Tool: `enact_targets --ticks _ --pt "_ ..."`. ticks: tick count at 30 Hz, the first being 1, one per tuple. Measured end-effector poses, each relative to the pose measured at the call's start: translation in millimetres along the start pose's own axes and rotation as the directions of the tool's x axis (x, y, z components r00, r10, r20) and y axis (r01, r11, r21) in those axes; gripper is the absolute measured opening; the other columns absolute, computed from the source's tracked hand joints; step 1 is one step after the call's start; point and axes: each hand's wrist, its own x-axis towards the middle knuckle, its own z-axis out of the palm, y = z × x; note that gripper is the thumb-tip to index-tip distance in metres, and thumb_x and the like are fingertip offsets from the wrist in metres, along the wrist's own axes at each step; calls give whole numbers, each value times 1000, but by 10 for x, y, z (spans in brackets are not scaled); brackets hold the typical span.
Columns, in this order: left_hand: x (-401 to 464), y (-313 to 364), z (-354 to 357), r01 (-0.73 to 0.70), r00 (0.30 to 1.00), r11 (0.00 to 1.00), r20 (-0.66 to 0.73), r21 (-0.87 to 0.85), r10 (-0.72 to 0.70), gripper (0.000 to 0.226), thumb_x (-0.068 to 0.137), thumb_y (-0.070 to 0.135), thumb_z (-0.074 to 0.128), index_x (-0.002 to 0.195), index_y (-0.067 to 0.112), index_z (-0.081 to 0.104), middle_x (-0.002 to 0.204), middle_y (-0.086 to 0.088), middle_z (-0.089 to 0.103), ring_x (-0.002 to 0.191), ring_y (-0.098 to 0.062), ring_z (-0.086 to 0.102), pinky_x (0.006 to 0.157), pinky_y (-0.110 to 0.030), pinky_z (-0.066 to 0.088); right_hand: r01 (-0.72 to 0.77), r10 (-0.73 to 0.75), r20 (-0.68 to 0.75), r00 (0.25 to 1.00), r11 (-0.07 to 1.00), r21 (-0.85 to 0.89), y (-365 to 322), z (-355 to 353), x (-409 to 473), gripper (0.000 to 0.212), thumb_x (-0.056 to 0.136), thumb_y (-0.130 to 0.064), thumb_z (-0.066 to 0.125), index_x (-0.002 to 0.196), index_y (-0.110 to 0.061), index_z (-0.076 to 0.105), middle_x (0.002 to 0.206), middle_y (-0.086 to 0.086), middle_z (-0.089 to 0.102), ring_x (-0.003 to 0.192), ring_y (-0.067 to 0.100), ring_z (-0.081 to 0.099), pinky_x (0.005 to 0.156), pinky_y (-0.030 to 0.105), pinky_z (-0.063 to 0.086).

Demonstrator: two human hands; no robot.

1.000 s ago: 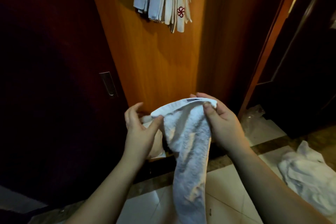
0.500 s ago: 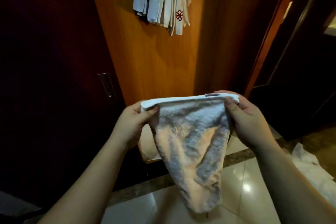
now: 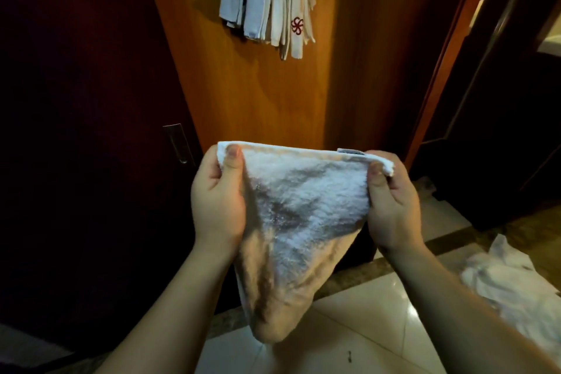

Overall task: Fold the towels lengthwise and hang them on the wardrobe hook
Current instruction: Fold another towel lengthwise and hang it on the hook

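Towel [image 3: 306, 215] in white terry hangs stretched between two hands in front of the wardrobe panel [image 3: 252, 100], its top hem pulled almost level and its body sagging to a rounded point low over the floor tiles [image 3: 358, 328]. The left hand [image 3: 217, 200] pinches the left corner, thumb pressed on the near face and fingers [image 3: 212, 167] curled behind the cloth. The right hand [image 3: 391, 203] pinches the right corner the same way (a small label sits on the hem just beside it), thumb in front, fingers wrapped round the bunched edge. Both hands hold the towel well clear of the floor.

Above, a bundle of hung towels [image 3: 267, 0], pale blue and white, one with a red embroidered emblem, drapes down the orange-brown panel; the hook itself is out of view. A dark door with a recessed metal handle [image 3: 179, 143] stands to the left. At the lower right, a crumpled white towel pile [image 3: 510, 285] lies on the floor.
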Motion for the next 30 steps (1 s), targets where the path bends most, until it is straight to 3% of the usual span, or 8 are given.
enact_targets --ticks 4,8,11,16,20,23,27,30 --pt "-8 -100 -59 -125 991 991 -47 48 127 29 99 39 47 75 38 62 68 19 60 67 3 52 63 -21 42 26 -25 -43 999 999 30 39 54 -46 18 101 -39 45 98 -41 63 102 -22 71 95 2 66 74 17 50" --pt "21 -191 -92 -221 967 962 -91 158 237 25 99 41 44 79 34 57 71 13 57 69 1 53 66 -28 42 64 -62 -48 997 997 35 26 112 -60 20 102 -32 44 101 -34 64 105 -12 72 96 8 67 75 22 52" --pt "34 -171 -111 -300 946 933 -61 200 318 22 101 31 44 82 35 55 72 14 57 69 7 54 65 -19 41 75 -75 -47 996 997 -2 -7 96 -36 19 102 -31 43 100 -35 62 102 -19 71 92 3 66 72 18 50" --pt "89 -14 -121 -296 955 955 0 6 296 27 99 27 49 75 30 61 60 20 55 58 7 46 54 -16 37 130 -133 -57 989 989 -68 -174 -7 98 24 104 -29 44 91 -42 60 92 -30 67 83 -8 62 65 9 44" --pt "147 185 -71 -306 952 948 -9 -86 307 30 102 12 48 76 23 59 60 22 55 58 8 47 55 -12 37 177 -181 -65 981 982 -65 -274 -60 265 24 102 -40 45 92 -52 63 91 -17 69 81 0 62 65 27 49" --pt "178 274 -41 -247 966 954 37 -168 257 30 100 19 49 74 24 63 61 21 59 60 8 51 57 -12 40 161 -161 -55 985 987 -3 -314 -65 335 24 102 -40 46 92 -51 65 92 -15 70 83 3 64 67 26 50" --pt "239 338 -12 -60 987 961 127 -271 97 30 97 24 54 73 24 72 67 11 67 64 -2 61 61 -18 48 56 -57 10 998 993 101 -359 -118 386 21 93 -49 54 95 -34 69 95 -13 73 88 3 67 73 23 54" --pt "243 382 19 96 976 933 219 -348 -19 21 88 27 55 77 17 70 69 3 70 64 -9 66 60 -22 53 -153 96 221 970 954 257 -281 -231 459 58 72 -66 73 112 -25 70 113 3 73 105 21 70 83 38 58"
